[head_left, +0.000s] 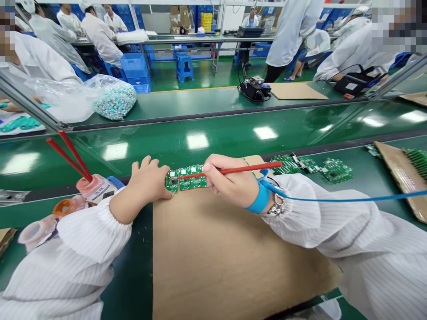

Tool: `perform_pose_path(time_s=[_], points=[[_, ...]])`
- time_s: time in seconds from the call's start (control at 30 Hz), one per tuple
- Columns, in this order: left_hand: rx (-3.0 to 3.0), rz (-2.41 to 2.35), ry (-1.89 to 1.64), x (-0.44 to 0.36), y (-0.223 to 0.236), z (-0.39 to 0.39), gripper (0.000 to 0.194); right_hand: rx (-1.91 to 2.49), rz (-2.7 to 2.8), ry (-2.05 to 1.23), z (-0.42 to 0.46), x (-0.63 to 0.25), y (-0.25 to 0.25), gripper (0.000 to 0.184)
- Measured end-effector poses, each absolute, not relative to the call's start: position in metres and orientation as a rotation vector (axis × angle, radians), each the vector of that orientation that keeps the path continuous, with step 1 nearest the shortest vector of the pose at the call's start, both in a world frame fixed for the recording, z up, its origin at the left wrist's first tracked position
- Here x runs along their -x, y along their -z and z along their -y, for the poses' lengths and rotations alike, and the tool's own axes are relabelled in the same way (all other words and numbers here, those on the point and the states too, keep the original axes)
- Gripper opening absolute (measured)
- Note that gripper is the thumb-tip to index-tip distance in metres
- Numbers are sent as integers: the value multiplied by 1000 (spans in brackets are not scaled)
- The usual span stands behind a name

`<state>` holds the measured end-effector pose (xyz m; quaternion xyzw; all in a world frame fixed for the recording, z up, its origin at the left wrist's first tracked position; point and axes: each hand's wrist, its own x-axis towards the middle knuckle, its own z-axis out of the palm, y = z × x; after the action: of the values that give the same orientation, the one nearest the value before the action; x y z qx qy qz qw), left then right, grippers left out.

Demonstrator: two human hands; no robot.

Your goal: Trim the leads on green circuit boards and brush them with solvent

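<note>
The left hand (145, 180) lies open with its fingers slightly curved, its edge pressing against one end of a green circuit board panel (188, 178). The right hand (230, 181) is closed in a pen grip around a slim red stick (248, 170), whose tip touches the panel. The panel lies at the top edge of a brown cardboard sheet (213, 260), on a glossy green table (196, 155).

A blue wrist strap (262, 198) circles the right wrist, and its blue cord (350, 198) runs off to the right. More green circuit boards (335, 171) lie just beyond the right hand. To the left, two red sticks (68, 153) lean out of a pink tape roll (89, 186), beside an orange tape roll (65, 206).

Across the table stand a soldering station (255, 88) and a clear bag of teal parts (115, 101). Beyond, co-workers in white smocks (100, 38) sit at another line, with a blue stool (184, 66) and stacked blue crates (135, 73) on the green floor (213, 75).
</note>
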<state>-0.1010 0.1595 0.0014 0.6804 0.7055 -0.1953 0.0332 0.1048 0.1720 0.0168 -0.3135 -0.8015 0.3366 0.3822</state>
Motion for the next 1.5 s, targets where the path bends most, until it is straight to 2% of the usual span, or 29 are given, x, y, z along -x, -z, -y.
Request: perform_pose_path(time_s=[0.6, 0.9, 1.13, 1.37, 1.5], points=[[-2070, -2181, 582, 103, -7, -165, 77, 551, 2321, -591, -159, -110, -18, 28], [-2052, -2179, 607, 108, -6, -163, 80, 732, 2239, -649, -161, -116, -38, 33], [-2054, -2160, 697, 110, -7, -155, 87, 772, 2158, -757, -164, -107, -35, 34], [-2097, -2111, 728, 111, -7, -153, 75, 699, 2094, -856, -167, -96, -28, 33], [-2112, -2127, 701, 111, -5, -154, 75, 687, 2090, -860, -166, -94, -27, 33]])
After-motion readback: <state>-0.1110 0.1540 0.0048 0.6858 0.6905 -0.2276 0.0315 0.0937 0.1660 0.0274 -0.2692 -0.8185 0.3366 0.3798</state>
